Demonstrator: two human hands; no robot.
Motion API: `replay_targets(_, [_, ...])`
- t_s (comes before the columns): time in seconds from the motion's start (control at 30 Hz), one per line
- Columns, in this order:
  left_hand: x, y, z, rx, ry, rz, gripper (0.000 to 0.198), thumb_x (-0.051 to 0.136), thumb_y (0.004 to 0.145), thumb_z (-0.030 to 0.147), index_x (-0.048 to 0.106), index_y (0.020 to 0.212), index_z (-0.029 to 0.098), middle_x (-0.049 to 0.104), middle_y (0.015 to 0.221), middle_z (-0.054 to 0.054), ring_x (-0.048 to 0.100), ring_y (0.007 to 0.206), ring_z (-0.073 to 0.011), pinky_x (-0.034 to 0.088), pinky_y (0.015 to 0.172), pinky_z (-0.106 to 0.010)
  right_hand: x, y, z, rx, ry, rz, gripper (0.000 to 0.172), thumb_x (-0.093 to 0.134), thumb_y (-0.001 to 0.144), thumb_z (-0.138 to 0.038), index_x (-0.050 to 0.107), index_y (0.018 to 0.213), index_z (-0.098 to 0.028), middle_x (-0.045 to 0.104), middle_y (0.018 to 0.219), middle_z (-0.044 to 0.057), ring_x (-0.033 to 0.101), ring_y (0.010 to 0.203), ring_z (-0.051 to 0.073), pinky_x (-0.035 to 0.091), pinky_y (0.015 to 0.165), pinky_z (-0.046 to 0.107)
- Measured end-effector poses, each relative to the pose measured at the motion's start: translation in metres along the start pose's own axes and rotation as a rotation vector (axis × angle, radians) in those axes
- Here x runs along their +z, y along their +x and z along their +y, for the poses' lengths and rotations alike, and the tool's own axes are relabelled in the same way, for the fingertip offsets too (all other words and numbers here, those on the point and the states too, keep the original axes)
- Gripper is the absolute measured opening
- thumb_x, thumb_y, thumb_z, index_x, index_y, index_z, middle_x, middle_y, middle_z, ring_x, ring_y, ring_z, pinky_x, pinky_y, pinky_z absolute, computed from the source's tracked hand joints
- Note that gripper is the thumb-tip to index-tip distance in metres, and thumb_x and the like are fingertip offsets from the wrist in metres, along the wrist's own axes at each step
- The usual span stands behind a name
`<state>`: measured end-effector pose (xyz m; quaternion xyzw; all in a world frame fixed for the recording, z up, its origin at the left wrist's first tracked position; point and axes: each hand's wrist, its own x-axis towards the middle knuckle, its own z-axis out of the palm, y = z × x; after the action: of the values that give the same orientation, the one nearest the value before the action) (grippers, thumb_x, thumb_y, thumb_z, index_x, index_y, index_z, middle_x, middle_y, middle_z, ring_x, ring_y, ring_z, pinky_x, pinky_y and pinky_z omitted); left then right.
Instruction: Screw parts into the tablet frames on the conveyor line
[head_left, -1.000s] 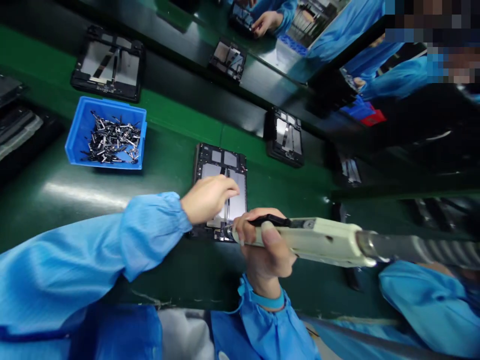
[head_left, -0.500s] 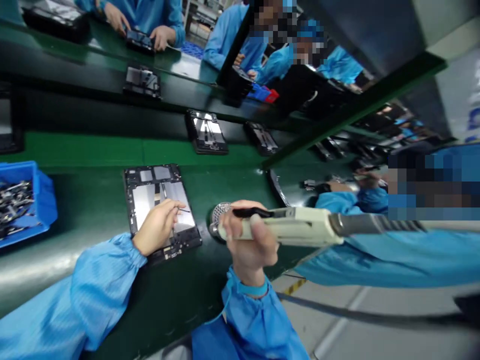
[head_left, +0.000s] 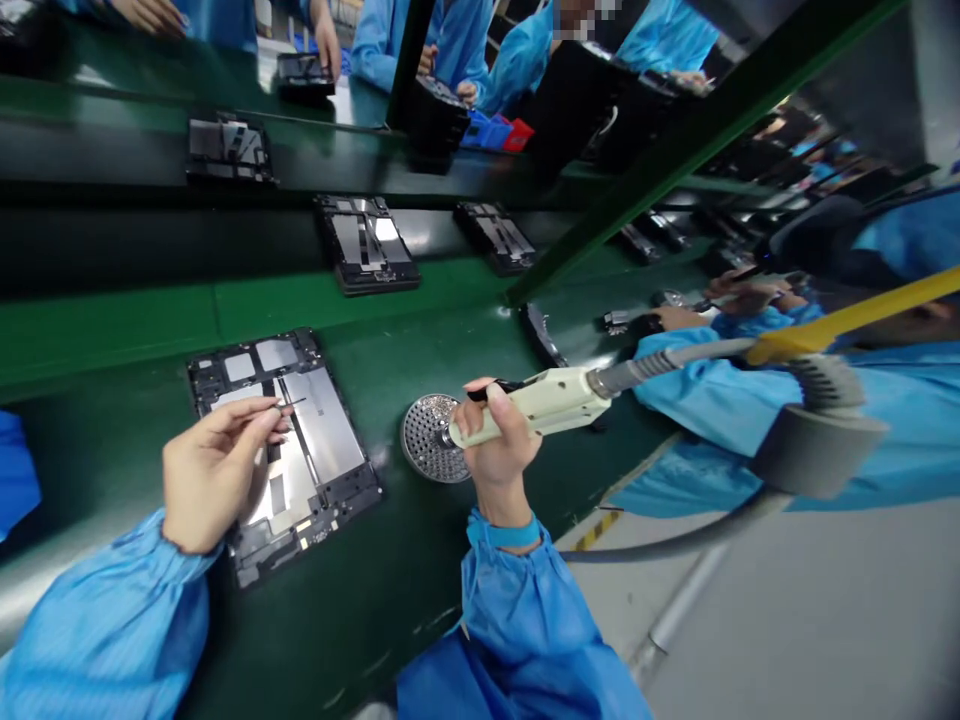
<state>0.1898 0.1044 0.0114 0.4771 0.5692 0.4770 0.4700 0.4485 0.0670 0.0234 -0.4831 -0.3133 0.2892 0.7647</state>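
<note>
My left hand (head_left: pixel 214 470) pinches a thin dark strip (head_left: pixel 294 402) between thumb and forefinger, above an opened tablet (head_left: pixel 322 415) lying on the green bench. Silver plates and dark edge parts show inside the tablet; my hand hides part of its left side. Wrapped in my right hand (head_left: pixel 504 450) is a cream-coloured electric screwdriver (head_left: pixel 566 402), its grey cable running off to the right. The tool's nose points left, over a round metal screw tray (head_left: pixel 426 440) full of small holes. Whether its tip touches a screw I cannot tell.
A blue bin (head_left: pixel 16 475) stands at the left edge. More opened tablets (head_left: pixel 367 245) rest along the raised line behind. A green post (head_left: pixel 645 190) slants across the right. A curved black part (head_left: pixel 541 335) lies beyond the tray. Co-workers in blue sit opposite and at right.
My left hand has lifted back from the tablet's middle, the thin strip still pinched. The screwdriver has swung, uncovering more of the screw tray. The camera view has shifted.
</note>
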Motion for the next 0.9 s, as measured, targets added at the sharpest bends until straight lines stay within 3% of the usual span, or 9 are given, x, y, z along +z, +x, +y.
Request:
replay_targets(0.1, [-0.006, 0.008, 0.006, 0.067, 0.006, 0.041, 0.025, 0.085, 0.078, 0.04, 0.08, 0.096, 0.023, 0.081, 0.089, -0.004, 0.077, 0.079, -0.0204, 0.067, 0.076, -0.029, 0.0, 0.002, 0.001, -0.002, 0.002, 0.007, 0.028, 0.08, 0.075, -0.046, 0.073, 0.073, -0.019, 0.043, 0.041, -0.008, 0.04, 0.034, 0.009, 0.04, 0.04, 0.026])
replay_targets(0.27, [-0.019, 0.022, 0.007, 0.128, 0.076, 0.116, 0.021, 0.084, 0.08, 0.039, 0.08, 0.094, 0.024, 0.076, 0.077, -0.002, 0.069, 0.066, -0.0163, 0.061, 0.062, -0.027, 0.0, 0.002, 0.0, 0.022, 0.015, -0.014, 0.029, 0.081, 0.075, -0.046, 0.073, 0.073, -0.018, 0.044, 0.04, -0.008, 0.04, 0.033, 0.009, 0.038, 0.039, 0.025])
replay_targets(0.47, [-0.026, 0.03, 0.005, 0.14, 0.088, 0.151, 0.017, 0.081, 0.085, 0.039, 0.08, 0.1, 0.03, 0.075, 0.086, 0.003, 0.066, 0.071, -0.0134, 0.06, 0.071, -0.03, 0.0, 0.001, -0.003, 0.025, 0.002, -0.034, 0.029, 0.081, 0.075, -0.047, 0.072, 0.072, -0.019, 0.043, 0.04, -0.008, 0.04, 0.034, 0.009, 0.038, 0.039, 0.026])
replay_targets(0.67, [-0.039, 0.051, 0.005, 0.178, 0.071, 0.21, 0.02, 0.085, 0.081, 0.041, 0.077, 0.089, 0.025, 0.073, 0.077, 0.008, 0.062, 0.066, -0.0114, 0.054, 0.064, -0.027, 0.001, -0.001, -0.003, 0.058, -0.047, -0.003, 0.031, 0.081, 0.07, -0.048, 0.071, 0.069, -0.019, 0.042, 0.041, -0.008, 0.04, 0.035, 0.01, 0.037, 0.041, 0.027])
replay_targets(0.8, [-0.053, 0.072, 0.001, 0.056, 0.049, 0.21, 0.025, 0.084, 0.073, 0.038, 0.075, 0.084, 0.016, 0.07, 0.071, 0.002, 0.057, 0.06, -0.0105, 0.044, 0.054, -0.022, 0.002, -0.001, -0.017, 0.057, -0.06, -0.022, 0.029, 0.078, 0.071, -0.047, 0.073, 0.071, -0.019, 0.039, 0.038, -0.007, 0.037, 0.033, 0.01, 0.032, 0.039, 0.026])
replay_targets(0.9, [-0.059, 0.086, -0.005, -0.073, 0.026, 0.186, 0.021, 0.079, 0.068, 0.032, 0.073, 0.077, 0.013, 0.067, 0.065, -0.001, 0.053, 0.056, -0.0112, 0.036, 0.048, -0.022, 0.012, 0.004, -0.034, 0.024, -0.031, -0.089, 0.027, 0.075, 0.071, -0.048, 0.075, 0.071, -0.021, 0.037, 0.038, -0.007, 0.038, 0.034, 0.012, 0.036, 0.04, 0.028])
